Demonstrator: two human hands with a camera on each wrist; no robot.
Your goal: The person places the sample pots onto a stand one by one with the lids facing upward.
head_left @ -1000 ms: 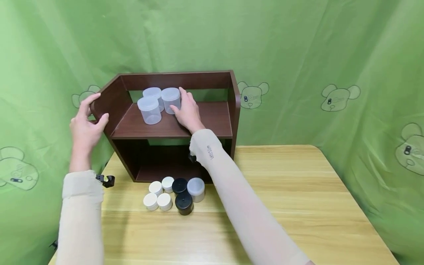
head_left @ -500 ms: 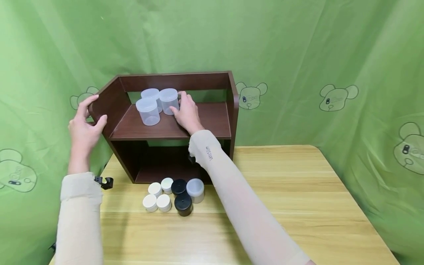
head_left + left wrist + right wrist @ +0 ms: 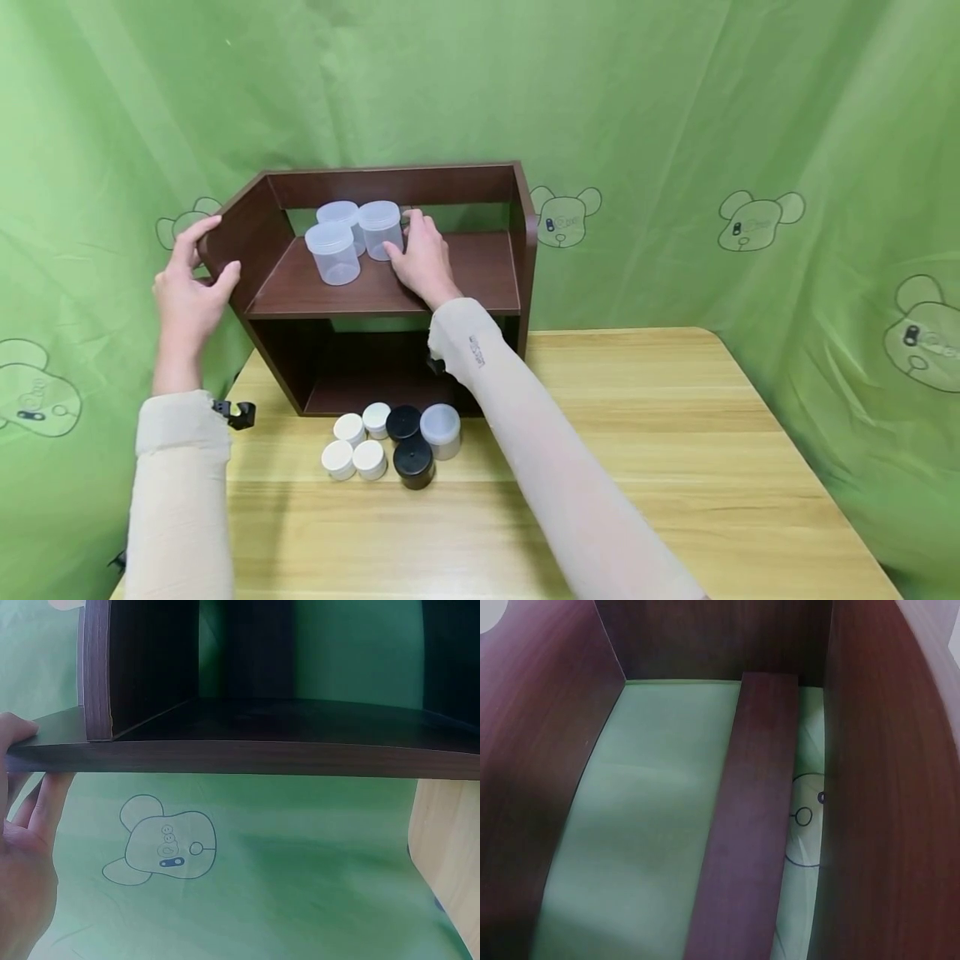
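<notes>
Stood on the upper board of the dark wooden shelf (image 3: 480, 267), toward its left half: three clear lidded jars, close together. Held at its right side by the right hand (image 3: 422, 257), the rightmost clear jar (image 3: 379, 228), with the thumb against its front and the fingers (image 3: 415, 221) curved round behind it, so clamped on the jar rather than spread apart. Set just left of it and further back, touching or nearly touching it, the rear clear jar (image 3: 339, 218). Placed forward of both, nearer the shelf's front edge and free of any hand, the front clear jar (image 3: 332, 252).

Gripped at the shelf's slanted left side panel by the left hand (image 3: 187, 287), thumb on the inner face and fingers (image 3: 45, 817) wrapped over the outer edge, well apart from the jars. Confirmed in the left wrist view: fingertips pinched against the panel's edge. Shown in the right wrist view only the shelf's brown boards and green cloth between them, no hand and no jar.

Rested on the pale wooden table (image 3: 675, 433), the shelf itself. Clustered on the table just in front of the shelf's lower opening: four small white jars (image 3: 352, 446), two black jars (image 3: 411, 454) and one frosted grey jar (image 3: 441, 429). Clipped at the table's edge, left of the shelf, a small black clamp (image 3: 236, 412). Hung behind everything, a green curtain (image 3: 675, 125) printed with bear faces.
</notes>
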